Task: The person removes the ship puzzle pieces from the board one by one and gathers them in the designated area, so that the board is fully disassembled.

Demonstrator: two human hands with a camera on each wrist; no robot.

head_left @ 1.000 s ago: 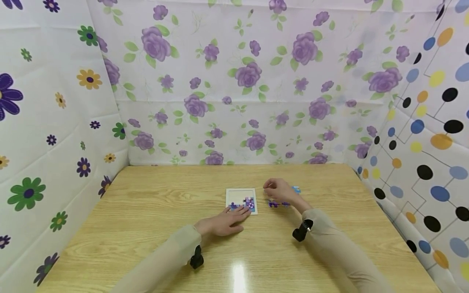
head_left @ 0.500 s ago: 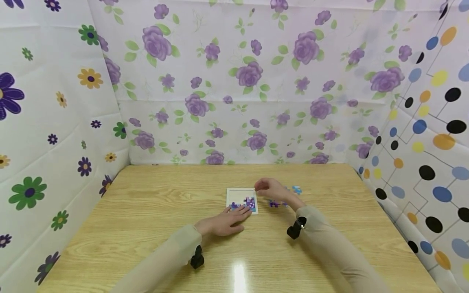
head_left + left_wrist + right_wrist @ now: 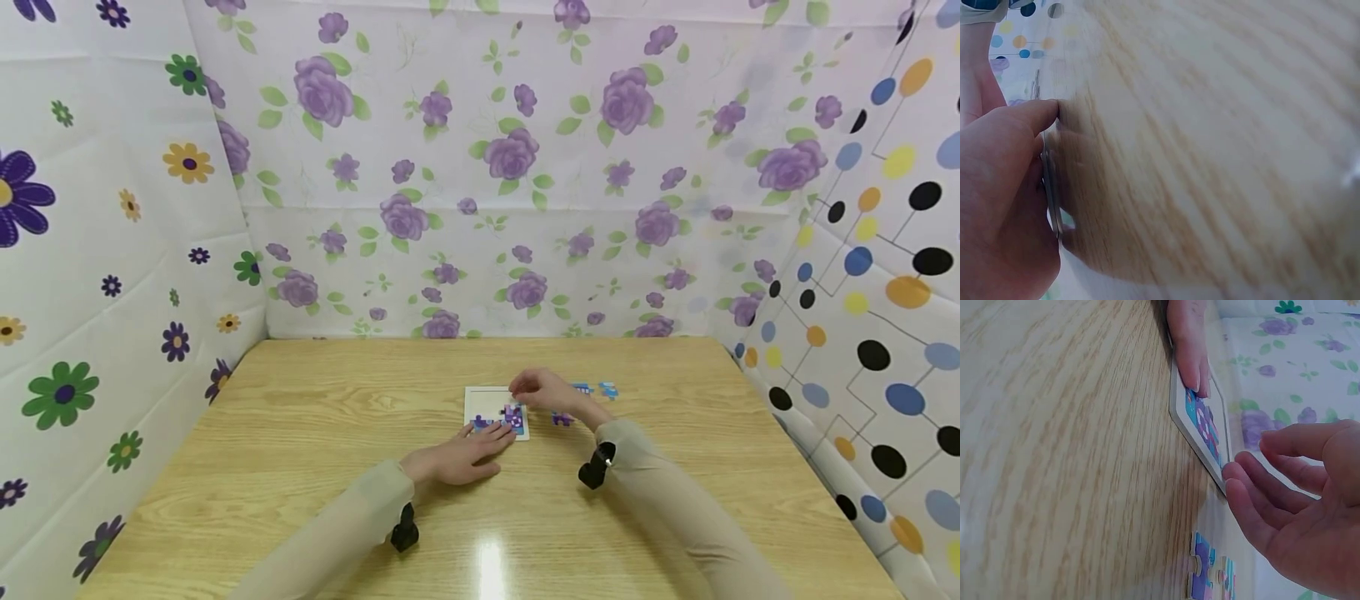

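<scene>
A small white-framed jigsaw tray (image 3: 470,402) lies on the wooden table. Purple and blue puzzle pieces (image 3: 513,415) fill its lower part and right side. My left hand (image 3: 457,460) lies flat, straight fingertips resting over the tray's bottom edge. My right hand (image 3: 546,392) hovers at the tray's upper right corner, thumb and fingers curved inward. In the right wrist view, the thumb (image 3: 1285,439) overlaps the finger behind it. The lower fingertips (image 3: 1235,487) come right up to the tray corner. Whether a piece is between thumb and finger I cannot tell.
Loose puzzle pieces lie right of the tray: a purple one (image 3: 561,419) nearer me and blue ones (image 3: 608,389) farther back. Floral cloth (image 3: 405,275) hangs behind the table (image 3: 337,400), and patterned sheets stand on both sides.
My right hand has moved left from above the loose pieces to the tray's upper right corner, uncovering blue pieces. The left hand has stayed put on the tray.
</scene>
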